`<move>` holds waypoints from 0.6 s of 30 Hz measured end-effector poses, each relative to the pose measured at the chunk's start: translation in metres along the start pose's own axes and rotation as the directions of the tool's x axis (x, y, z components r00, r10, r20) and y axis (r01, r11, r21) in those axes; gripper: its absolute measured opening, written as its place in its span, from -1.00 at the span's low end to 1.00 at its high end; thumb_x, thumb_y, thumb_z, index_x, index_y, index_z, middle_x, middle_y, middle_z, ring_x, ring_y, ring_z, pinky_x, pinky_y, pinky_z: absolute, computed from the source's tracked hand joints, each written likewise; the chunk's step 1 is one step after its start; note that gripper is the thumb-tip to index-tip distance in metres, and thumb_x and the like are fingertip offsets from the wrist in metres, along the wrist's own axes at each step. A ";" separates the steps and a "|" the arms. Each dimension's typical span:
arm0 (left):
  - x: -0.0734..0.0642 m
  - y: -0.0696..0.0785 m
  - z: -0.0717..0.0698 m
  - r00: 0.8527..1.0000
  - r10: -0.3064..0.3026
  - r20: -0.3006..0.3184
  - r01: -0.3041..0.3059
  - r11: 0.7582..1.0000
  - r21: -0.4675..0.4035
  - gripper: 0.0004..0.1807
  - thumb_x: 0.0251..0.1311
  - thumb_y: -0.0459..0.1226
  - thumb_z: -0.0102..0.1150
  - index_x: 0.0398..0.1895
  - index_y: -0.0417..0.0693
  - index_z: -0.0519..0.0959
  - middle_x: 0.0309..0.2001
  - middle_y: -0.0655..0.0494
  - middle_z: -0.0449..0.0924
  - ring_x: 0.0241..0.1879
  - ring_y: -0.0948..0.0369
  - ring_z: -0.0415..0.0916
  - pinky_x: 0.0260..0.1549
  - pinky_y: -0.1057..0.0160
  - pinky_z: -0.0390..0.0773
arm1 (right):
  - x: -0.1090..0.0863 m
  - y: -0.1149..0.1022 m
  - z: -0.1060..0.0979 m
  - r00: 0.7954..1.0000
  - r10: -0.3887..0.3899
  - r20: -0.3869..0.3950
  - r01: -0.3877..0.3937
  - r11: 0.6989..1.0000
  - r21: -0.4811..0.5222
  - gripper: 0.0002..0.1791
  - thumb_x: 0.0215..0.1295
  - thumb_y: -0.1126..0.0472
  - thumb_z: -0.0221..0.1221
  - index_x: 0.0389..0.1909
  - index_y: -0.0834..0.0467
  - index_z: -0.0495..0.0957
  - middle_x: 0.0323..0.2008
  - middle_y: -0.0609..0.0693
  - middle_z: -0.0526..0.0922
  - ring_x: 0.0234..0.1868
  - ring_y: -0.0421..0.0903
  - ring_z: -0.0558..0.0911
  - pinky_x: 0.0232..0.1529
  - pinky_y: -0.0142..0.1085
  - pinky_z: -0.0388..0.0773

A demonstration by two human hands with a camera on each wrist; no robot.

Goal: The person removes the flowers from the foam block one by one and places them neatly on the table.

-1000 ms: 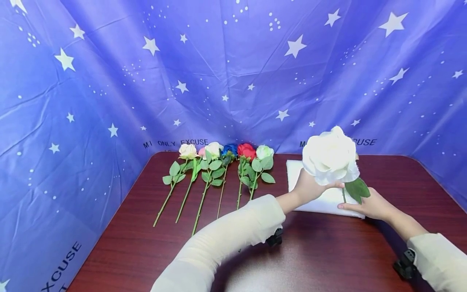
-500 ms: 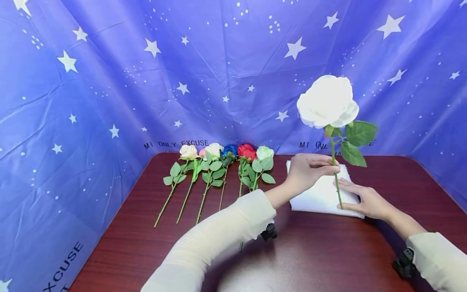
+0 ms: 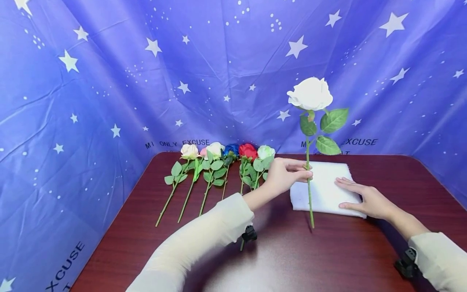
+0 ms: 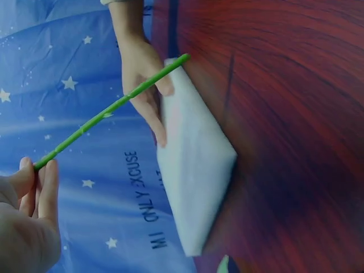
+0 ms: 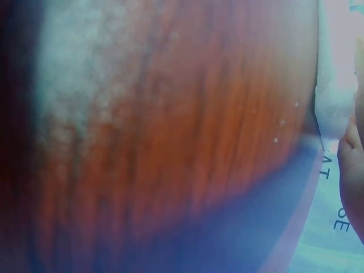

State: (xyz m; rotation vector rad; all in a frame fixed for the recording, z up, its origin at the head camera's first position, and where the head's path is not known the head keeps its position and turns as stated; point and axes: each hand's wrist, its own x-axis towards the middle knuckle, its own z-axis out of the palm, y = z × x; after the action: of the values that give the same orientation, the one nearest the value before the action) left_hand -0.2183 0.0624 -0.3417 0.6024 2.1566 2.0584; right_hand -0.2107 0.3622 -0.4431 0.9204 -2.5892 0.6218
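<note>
My left hand (image 3: 284, 174) pinches the green stem of a white rose (image 3: 311, 95) between thumb and fingers. The rose stands nearly upright, its bloom and leaves above the hand and the bare stem end below. In the left wrist view the stem (image 4: 108, 111) runs up from the left hand (image 4: 31, 216), and the bloom is out of that view. My right hand (image 3: 372, 201) rests on the right part of a white foam-like slab (image 3: 324, 190), thumb and fingers apart. The right wrist view shows only an edge of the slab (image 5: 335, 74) and part of the hand.
On the left of the dark red wooden table (image 3: 124, 243) lie several stemmed roses side by side, among them a cream rose (image 3: 189, 151), a blue rose (image 3: 231, 150), a red rose (image 3: 248, 151) and a pale green rose (image 3: 266, 152). A blue star-patterned cloth (image 3: 219, 61) hangs behind.
My left hand has raised the white rose off the slab, then carried it left, and the stem now shows full length. The right hand stays on the slab, no longer at the stem.
</note>
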 end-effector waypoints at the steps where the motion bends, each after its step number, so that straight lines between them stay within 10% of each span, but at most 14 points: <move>1: -0.001 -0.002 -0.003 1.000 -0.010 0.008 0.010 1.000 0.009 -0.75 0.02 -0.48 0.35 -0.19 -0.42 0.67 -0.33 -0.35 0.69 -0.39 -0.09 0.72 -0.40 0.34 0.73 | 0.000 0.000 -0.001 1.000 0.003 0.003 -0.003 1.000 -0.001 -0.19 -0.13 0.12 0.49 0.24 0.19 0.47 0.32 -0.01 0.44 0.36 -0.72 0.00 0.23 -0.93 -0.10; 18: -0.018 -0.024 -0.045 0.945 -0.316 0.089 0.318 0.948 -0.002 -0.75 0.01 -0.54 0.32 -0.19 -0.51 0.62 -0.23 -0.36 0.68 -0.34 -0.12 0.72 -0.43 0.21 0.74 | 0.001 -0.003 -0.003 0.999 0.038 0.034 -0.037 0.999 -0.028 -0.18 -0.09 0.06 0.47 0.27 0.17 0.44 0.27 0.19 0.48 0.34 -0.76 -0.06 0.20 -0.95 -0.16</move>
State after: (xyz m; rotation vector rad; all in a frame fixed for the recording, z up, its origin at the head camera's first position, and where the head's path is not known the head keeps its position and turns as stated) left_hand -0.2223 0.0139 -0.3646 0.3096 2.0296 1.8421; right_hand -0.2089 0.3611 -0.4392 0.8833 -2.6443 0.5837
